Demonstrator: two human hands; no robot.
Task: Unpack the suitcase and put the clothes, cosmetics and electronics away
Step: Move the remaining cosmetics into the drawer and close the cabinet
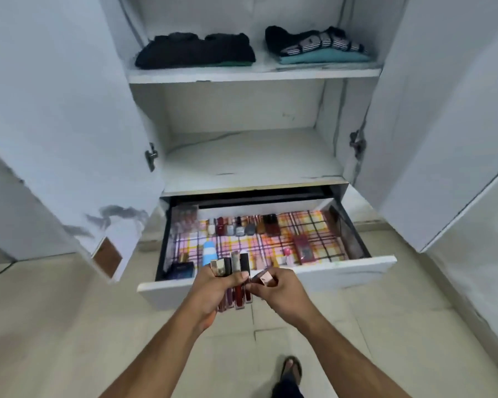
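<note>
Head camera looked down over both forearms at an open wardrobe drawer [270, 278] lined with plaid paper. The left hand [213, 288] was clamped around a fan of lip-gloss tubes [236, 282], caps up, clear coloured bodies showing below the fingers. The right hand [273, 291] pinched a single rose-gold-capped tube [263, 278] just beside the bundle, seemingly drawing it free, though the blur there made the exact grip hard to read.

Cosmetics already lay in the drawer: a row of nail-polish bottles [239, 226] along the back wall, a blue-and-white bottle [208, 252] near the front left, a dark compact [183, 267] in the front left corner, and a red packet [302, 248] toward the right. Folded clothes [196, 51] sat on the top shelf, so the task looked well advanced on garments and midway on cosmetics.

To do this step well, tubes should go in one at a time while the left hand keeps its squeeze so the rest do not slip and scatter. The clearest landing spot was the bare plaid patch in the middle, between the blue-and-white bottle and the red packet. The drawer's front edge sat directly under the hands, so each tube would need to pass over that lip before being lowered, keeping short of the nail-polish bottles at the back.
</note>
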